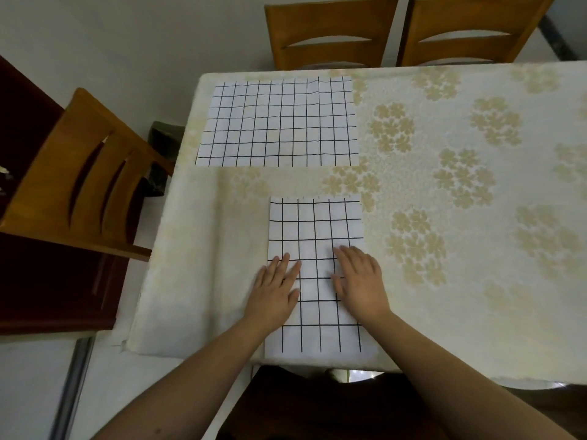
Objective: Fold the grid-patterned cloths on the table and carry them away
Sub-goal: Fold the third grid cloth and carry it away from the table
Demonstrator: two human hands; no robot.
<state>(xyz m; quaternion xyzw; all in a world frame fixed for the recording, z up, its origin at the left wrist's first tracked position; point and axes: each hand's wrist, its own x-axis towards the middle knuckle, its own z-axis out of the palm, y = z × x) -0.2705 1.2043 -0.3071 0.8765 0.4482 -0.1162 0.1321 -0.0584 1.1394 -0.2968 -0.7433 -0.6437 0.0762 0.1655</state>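
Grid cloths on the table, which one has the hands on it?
The near cloth, narrow and upright at the table's front edge. Both the left hand and right hand press flat on it. The far cloth lies wider and untouched.

Both bare forearms reach forward from the near edge of the tabletop, angled slightly toward each other. The left hand (275,289) lies palm down, fingers straight and a little spread, thumb out to the right. The right hand (360,279) lies just beside it — also flat, fingers together, pointing toward the far edge — the two apart, not touching.
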